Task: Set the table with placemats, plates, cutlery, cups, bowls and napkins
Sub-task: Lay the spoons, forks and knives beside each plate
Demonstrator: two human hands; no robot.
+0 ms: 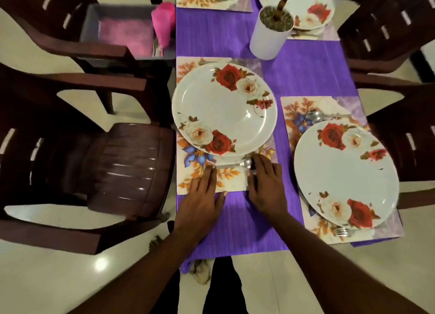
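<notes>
Both hands work at the near edge of the floral rectangular placemat (pixel 231 179) that lies on the left side of the purple ribbed tablecloth (pixel 237 219). The left hand (pixel 200 196) lies flat, fingers straight and spread, its fingertips pressing on the handle end of a silver metal spoon (pixel 231 165) and its thumb resting at the mat's near edge. The right hand (pixel 266 184) lies over the spoon's bowl end, fingers bent down onto it (whether they pinch it or only press it I cannot tell). The spoon lies crosswise on the mat, just beside the near rim of the round white plate with red and cream roses (pixel 223 109), which sits on the same mat. A fork (pixel 239 61) peeks out past that plate's far rim.

To the right a second rose-patterned plate (pixel 346 174) rests on its own floral placemat (pixel 294 116), with a spoon (pixel 317 116) beyond it and a fork (pixel 342 231) on its near side. Farther up the table stands a white cylindrical cup (pixel 266 43) filled with dark pebbly material, and past it a stack of rose plates (pixel 313 10). Dark brown plastic chairs (pixel 131 163) flank the table; one at the far left holds a grey tray (pixel 94 19) with pink cloth in it
</notes>
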